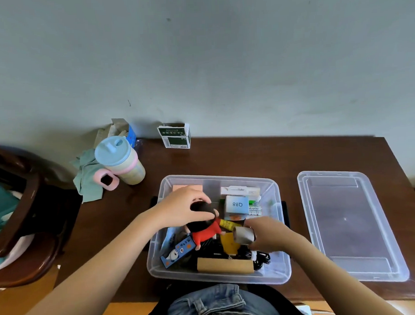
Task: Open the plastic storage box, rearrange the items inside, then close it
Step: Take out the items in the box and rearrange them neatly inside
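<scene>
The clear plastic storage box (158,262) stands open at the table's near edge, full of small items. Its clear lid (349,225) lies flat on the table to the right. My left hand (182,206) grips the black head of a toy figure in a red shirt (206,232), held above the box's left half. My right hand (269,235) holds a grey tape roll (243,234) over the box's middle. Inside lie a white box marked Q88 (237,205), a brown cardboard tube (224,265), a blue printed strip (178,251), a yellow tube (227,224) and black cables (261,258).
A blue-lidded cup with a pink handle (120,161) and a green cloth (88,179) sit at the back left. A green-and-white carton (174,136) stands by the wall. A dark wooden chair (21,213) is left of the brown table (261,157).
</scene>
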